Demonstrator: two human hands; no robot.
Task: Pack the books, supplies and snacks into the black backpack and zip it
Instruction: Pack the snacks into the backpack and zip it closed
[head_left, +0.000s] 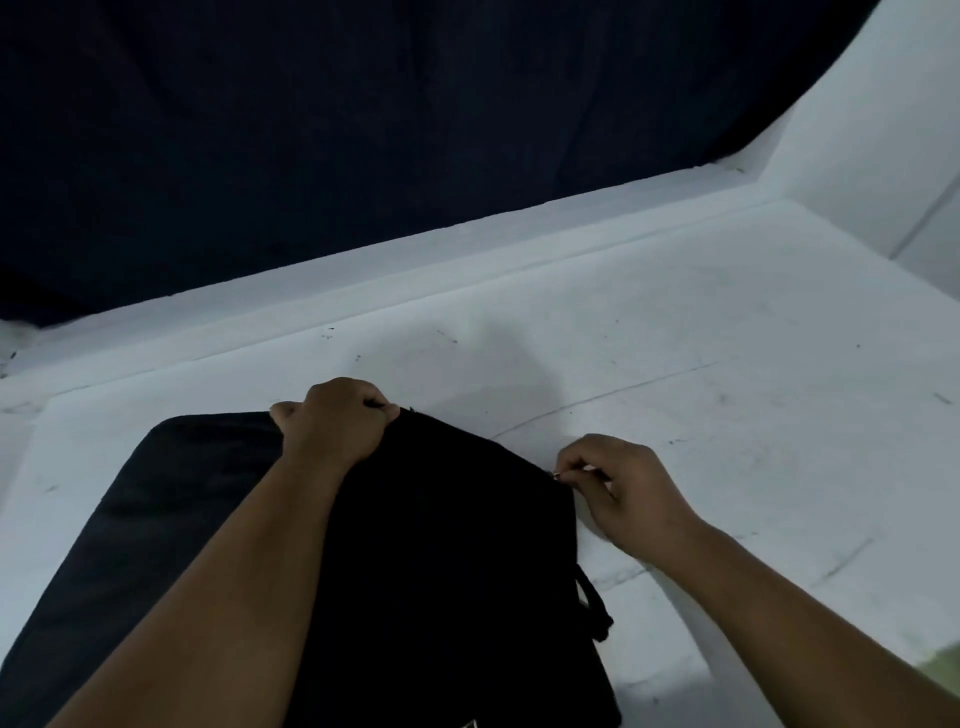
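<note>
Black backpack (441, 561) lying on the white table (727, 338), near edge, cut off below. Left hand (332, 421) gripping its top; right hand (631, 486) pinching the zipper pull (560, 475). No readable writing.

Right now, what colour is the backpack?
Black: the backpack shows best in the head view.
</note>
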